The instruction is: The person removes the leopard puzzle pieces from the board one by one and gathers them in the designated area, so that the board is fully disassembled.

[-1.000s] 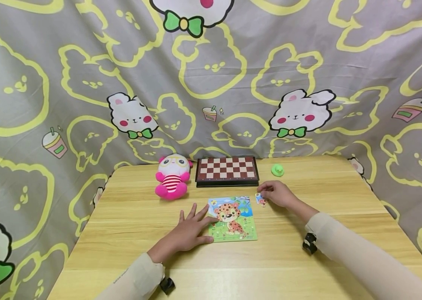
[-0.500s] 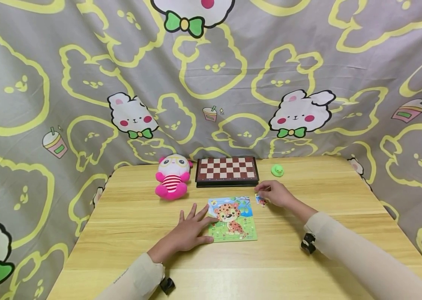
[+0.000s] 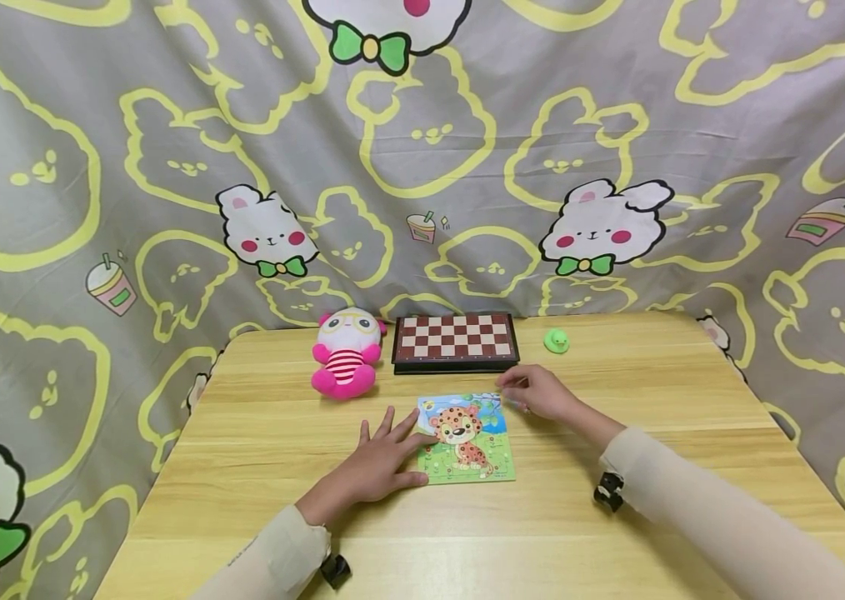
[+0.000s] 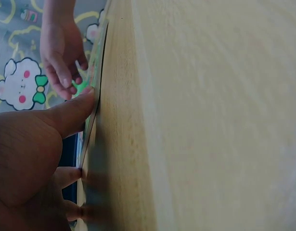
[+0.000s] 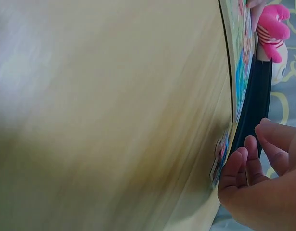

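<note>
A square jigsaw puzzle [image 3: 467,454] with a spotted cub picture lies on the table. My left hand [image 3: 385,458] rests over its left side with fingers spread; in the left wrist view the thumb [image 4: 75,108] touches the board's edge. Just off the puzzle's upper right corner is my right hand [image 3: 538,392], fingers loosely bent. In the right wrist view its fingertips [image 5: 252,142] stand apart with nothing visible between them. Small loose puzzle pieces [image 5: 220,154] lie under that hand, mostly hidden by it in the head view.
Behind the puzzle lies a folding chessboard [image 3: 455,342]. A pink and white panda plush [image 3: 345,367] sits to its left, a small green duck [image 3: 556,340] to its right. A patterned grey curtain [image 3: 467,275] hangs behind the wooden table [image 3: 617,533].
My right hand has moved left and slightly nearer from the loose pieces toward the puzzle's upper right corner, covering most of those pieces. The left hand has stayed in place.
</note>
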`<state>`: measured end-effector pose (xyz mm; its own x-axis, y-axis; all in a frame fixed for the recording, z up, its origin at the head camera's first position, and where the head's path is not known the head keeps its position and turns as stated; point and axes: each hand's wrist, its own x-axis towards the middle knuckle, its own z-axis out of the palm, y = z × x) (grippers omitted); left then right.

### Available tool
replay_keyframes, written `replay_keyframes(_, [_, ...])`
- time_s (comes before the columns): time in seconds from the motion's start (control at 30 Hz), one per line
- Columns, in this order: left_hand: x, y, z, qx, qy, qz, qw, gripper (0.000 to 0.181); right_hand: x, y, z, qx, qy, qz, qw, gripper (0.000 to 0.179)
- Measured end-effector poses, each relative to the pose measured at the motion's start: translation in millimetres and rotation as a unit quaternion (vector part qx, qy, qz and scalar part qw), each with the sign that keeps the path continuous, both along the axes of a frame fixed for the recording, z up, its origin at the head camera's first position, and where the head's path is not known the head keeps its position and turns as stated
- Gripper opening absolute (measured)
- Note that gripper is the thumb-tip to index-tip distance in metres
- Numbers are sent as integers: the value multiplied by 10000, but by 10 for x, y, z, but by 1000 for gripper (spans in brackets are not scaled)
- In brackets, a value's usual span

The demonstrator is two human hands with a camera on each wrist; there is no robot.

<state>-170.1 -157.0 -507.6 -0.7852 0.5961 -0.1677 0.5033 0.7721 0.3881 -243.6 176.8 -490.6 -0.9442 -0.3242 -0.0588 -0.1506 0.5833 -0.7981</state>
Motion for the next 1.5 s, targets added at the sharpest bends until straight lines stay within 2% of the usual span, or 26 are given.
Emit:
replay_keyframes(0.37, [-4,8,10,-28,-56,17,10000,59,34,-204,-15,-193,-126,197,9995,20])
replay_keyframes(0.7, [-4,14,16,-39,-81,18,10000,59,68,-371,-49,-136,124,447,9988,17])
replay_keyframes(0.93, [-2,16,18,-39,-83,11,10000,59,114,-486,-81,-237,-6,597,9979,18])
replay_keyframes(1.1, [-2,17,20,-56,-52,26,10000,59,151,-569,-77,-250,75,713,9971,22])
replay_keyframes(1.4, [-7,15,10,-85,-7,17,10000,60,183,-690,-127,208,331,683,9969,29])
replay_keyframes(1.5, [-9,13,9,-92,-11,20,10000,60,195,-718,-132,343,296,691,9966,35])
